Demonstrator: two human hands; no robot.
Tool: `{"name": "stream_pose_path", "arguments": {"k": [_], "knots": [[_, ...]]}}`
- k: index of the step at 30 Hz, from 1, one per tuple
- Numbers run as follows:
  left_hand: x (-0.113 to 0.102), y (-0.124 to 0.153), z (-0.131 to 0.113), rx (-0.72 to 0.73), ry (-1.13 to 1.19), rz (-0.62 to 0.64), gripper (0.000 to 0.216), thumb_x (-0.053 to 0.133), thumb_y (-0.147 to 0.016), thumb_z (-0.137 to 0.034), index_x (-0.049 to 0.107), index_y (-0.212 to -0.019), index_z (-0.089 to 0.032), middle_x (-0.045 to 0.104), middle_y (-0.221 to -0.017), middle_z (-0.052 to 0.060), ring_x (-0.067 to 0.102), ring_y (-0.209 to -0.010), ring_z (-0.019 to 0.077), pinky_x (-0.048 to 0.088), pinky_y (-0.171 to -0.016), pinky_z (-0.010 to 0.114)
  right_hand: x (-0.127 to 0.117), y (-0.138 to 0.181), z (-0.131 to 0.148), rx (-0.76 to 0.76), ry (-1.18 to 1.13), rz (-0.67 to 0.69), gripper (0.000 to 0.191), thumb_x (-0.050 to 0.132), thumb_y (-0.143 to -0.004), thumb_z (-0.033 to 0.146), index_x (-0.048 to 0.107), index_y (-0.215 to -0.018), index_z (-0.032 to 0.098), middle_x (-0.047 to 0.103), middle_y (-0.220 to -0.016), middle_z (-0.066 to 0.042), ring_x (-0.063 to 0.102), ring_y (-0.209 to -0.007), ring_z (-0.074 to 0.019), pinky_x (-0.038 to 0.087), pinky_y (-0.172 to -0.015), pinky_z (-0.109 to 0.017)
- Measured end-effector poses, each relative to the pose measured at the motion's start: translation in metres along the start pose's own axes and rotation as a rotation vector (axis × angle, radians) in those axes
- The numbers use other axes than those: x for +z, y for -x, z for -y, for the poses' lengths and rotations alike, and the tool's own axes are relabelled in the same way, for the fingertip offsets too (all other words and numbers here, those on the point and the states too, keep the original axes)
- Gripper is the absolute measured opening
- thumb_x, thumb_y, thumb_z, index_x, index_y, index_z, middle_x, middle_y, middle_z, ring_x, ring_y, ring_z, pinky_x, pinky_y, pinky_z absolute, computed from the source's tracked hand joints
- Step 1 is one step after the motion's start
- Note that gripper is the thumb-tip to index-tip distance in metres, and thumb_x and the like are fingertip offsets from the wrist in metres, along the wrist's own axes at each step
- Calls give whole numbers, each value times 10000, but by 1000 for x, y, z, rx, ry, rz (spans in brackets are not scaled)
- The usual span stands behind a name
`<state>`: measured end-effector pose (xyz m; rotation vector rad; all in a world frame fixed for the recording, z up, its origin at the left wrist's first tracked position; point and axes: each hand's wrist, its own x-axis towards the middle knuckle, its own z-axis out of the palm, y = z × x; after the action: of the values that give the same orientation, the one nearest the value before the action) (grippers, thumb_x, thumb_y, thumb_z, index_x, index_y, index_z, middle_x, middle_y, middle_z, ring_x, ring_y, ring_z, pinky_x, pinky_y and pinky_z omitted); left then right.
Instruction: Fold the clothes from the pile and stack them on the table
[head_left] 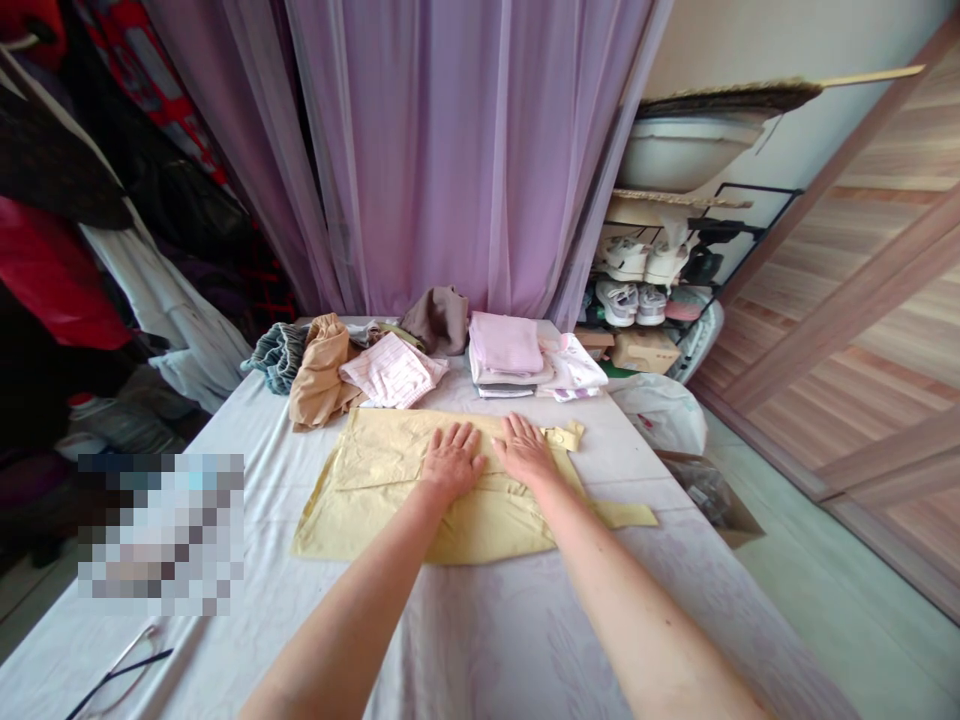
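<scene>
A yellow garment [375, 510] lies spread on the cloth-covered table, its near part wider than the far part. My left hand [452, 460] rests flat on its middle, fingers spread and pointing away from me. To the right of it, my right hand [523, 450] also presses flat on the fabric, fingers stretched out. A buttoned strap [564, 436] of the garment sticks out just beyond my right hand. Another yellow strap [628, 515] reaches out over the tablecloth on the right. Both hands hold nothing.
Behind the garment stand a folded stack with a pink cloth [506, 343] on top, a pink-white striped cloth [396, 370], tan clothing [322, 375] and a dark brown cloth [439, 318]. Eyeglasses [112, 672] lie at the table's near left. A shoe rack [645, 255] stands back right.
</scene>
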<state>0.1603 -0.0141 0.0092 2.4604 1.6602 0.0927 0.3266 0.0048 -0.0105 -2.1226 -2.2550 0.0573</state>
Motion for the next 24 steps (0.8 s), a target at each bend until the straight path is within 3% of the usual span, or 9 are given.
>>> {"name": "stream_pose_path", "arguments": {"k": [6,11,15,24], "knots": [[-12,17,30,-56,-9,-75,455,299,-1002,-441,518,-1369,-285,445,-1518,42,363,-1407,270,269,-1133,587,9,1,-3,-29,62,-52,633,295,-983,474,347,-1501,114,315,-1575,-149,283,-1436,-255,176,-1158,-416],[-13,36,68,-174,-38,-80,557,309,-983,-529,417,-1460,-263,344,-1576,61,273,-1456,284,209,-1167,570,10,6,-3,-82,80,-86,645,299,-972,514,321,-1518,171,257,-1601,-133,263,-1439,-279,187,-1148,-473],[-15,44,91,-224,-62,-66,596,305,-968,-573,393,-1477,-277,318,-1590,43,260,-1462,286,194,-1178,548,2,8,2,-70,85,-23,643,296,-972,517,312,-1525,190,220,-1615,-120,230,-1456,-281,166,-1156,-492],[-12,42,97,-318,-58,-84,630,299,-949,-603,373,-1487,-285,308,-1594,45,235,-1471,298,178,-1178,545,-14,7,6,-29,55,108,635,286,-975,511,294,-1532,205,222,-1617,-105,193,-1474,-256,141,-1169,-490]]}}
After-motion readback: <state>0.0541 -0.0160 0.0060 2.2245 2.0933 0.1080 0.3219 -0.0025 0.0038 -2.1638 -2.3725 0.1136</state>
